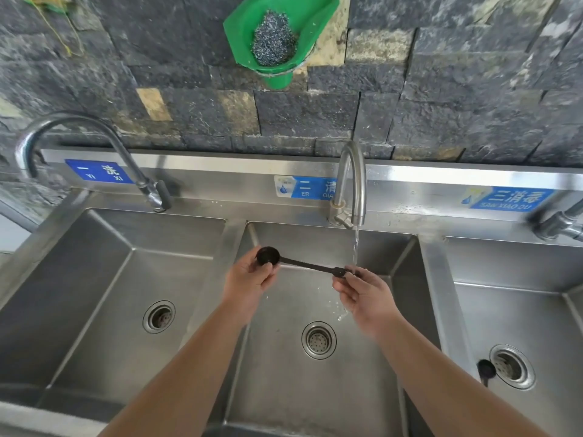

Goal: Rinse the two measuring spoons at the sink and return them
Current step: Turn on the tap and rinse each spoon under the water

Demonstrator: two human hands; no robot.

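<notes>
A black measuring spoon (pixel 303 265) is held level over the middle basin (pixel 315 389). My left hand (pixel 249 279) pinches its round bowl end. My right hand (pixel 366 294) grips the handle end, right under the water stream (pixel 355 247) that runs from the middle tap (pixel 351 184). Water splashes off my right fingers. A second black measuring spoon (pixel 485 370) lies on the floor of the right basin beside its drain; the basin's wall hides part of its handle.
A three-basin steel sink fills the view, with a left basin (pixel 104 294), a left tap (pixel 79 146) and a right tap (pixel 558 222). A green holder (pixel 243 36) with a steel scourer hangs on the dark stone wall above.
</notes>
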